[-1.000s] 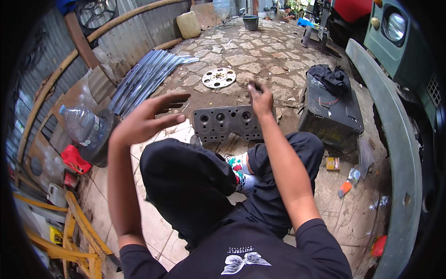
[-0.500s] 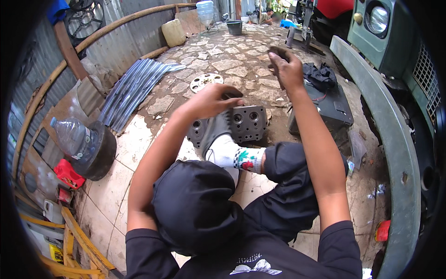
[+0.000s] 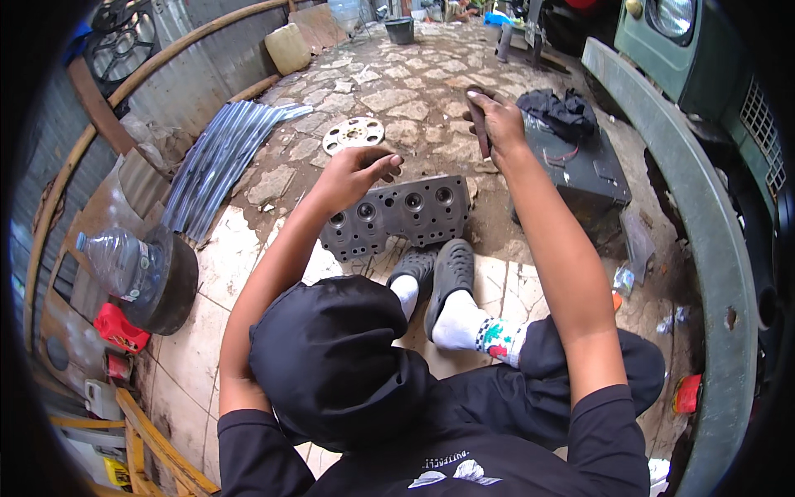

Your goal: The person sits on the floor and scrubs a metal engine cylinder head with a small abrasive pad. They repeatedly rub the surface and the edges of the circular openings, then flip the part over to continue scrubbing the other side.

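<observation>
Cyl head point(image 3: 392, 222) nr L hand point(image 3: 352, 177), wht-lettered blk tee point(image 3: 534, 470)

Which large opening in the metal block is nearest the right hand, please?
The rightmost large opening on the metal block, nearest the right hand; others sit farther left.

Grey metal block point(image 3: 396, 217), cream disc point(image 3: 354, 133), green-red patterned white sock point(image 3: 484, 333)
</observation>
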Available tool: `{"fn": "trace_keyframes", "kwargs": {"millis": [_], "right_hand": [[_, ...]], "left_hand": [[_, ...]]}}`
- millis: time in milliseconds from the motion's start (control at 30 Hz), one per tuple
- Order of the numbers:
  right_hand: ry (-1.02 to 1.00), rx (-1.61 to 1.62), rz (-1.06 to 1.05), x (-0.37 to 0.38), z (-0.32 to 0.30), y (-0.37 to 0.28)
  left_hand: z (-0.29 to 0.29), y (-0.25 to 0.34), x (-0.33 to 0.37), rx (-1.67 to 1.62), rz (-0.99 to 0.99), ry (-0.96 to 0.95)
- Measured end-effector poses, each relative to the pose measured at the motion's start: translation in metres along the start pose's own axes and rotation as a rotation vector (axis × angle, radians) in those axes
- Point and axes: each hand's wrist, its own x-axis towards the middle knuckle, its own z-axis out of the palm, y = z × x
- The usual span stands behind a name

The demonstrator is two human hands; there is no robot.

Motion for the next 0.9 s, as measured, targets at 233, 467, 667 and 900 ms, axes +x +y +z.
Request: {"fn": "trace_keyframes", "kwargs": {"millis": [233,467,667,900], "right_hand": [[-0.112,0.059,0.286,0.005,-0.003,0.026],[-0.141,0.086,0.347,0.008,0.013,0.034],[-0.179,0.101,0.332,-0.006,0.013,0.025],[-0.145,0.081,0.313,-0.004,0.032,0.022]], "left_hand": [[-0.003,-0.025,-0.001,-0.194,0.014,-0.106],[-0.006,-0.034,-0.014,-0.176,-0.063,0.032],[-0.003,-0.023,-0.024,-0.018,-0.111,0.074],[0.000,-0.022,-0.024,-0.172,-0.014,-0.003]]}}
